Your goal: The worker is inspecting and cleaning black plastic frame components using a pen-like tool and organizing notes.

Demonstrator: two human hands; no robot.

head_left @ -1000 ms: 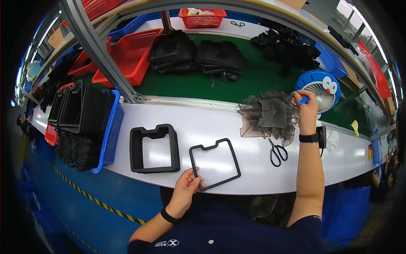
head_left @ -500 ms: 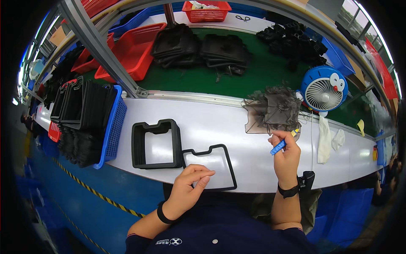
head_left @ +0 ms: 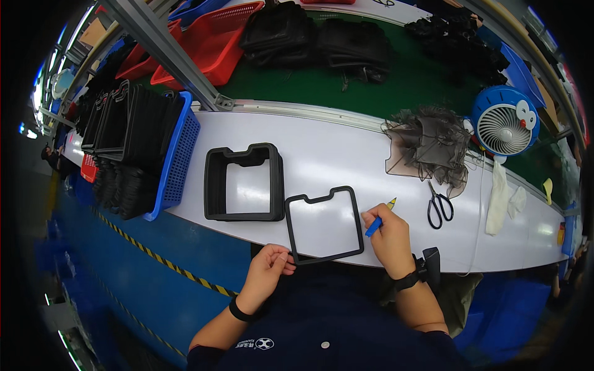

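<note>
A thin black rectangular frame point(head_left: 331, 257) with a notched top edge lies on the white worktable, its lower edge reaching the table's front. My left hand point(head_left: 271, 267) pinches its lower left corner between thumb and fingers. Just off the frame's right side, my right hand point(head_left: 391, 242) is closed around a slim blue pen-like tool point(head_left: 374, 227) with a yellow tip; its exact kind cannot be made out. To the left stands a neat stack of matching black frames point(head_left: 215, 188). Black-handled scissors point(head_left: 435, 196) rest beyond my right hand, below a crumpled pile of dark sheer mesh pieces point(head_left: 436, 145).
At the left, a blue basket point(head_left: 183, 157) is packed with black frames. A blue fan point(head_left: 504, 131), white cloths point(head_left: 497, 205) and a cord are at the right. Behind a metal rail, black stacks point(head_left: 352, 49) and a red basket point(head_left: 216, 59) sit on a green surface.
My left hand has gone from above the frame to its lower left corner and grips it. My right hand has come nearer the frame with the tool, uncovering the scissors. The view has shifted.
</note>
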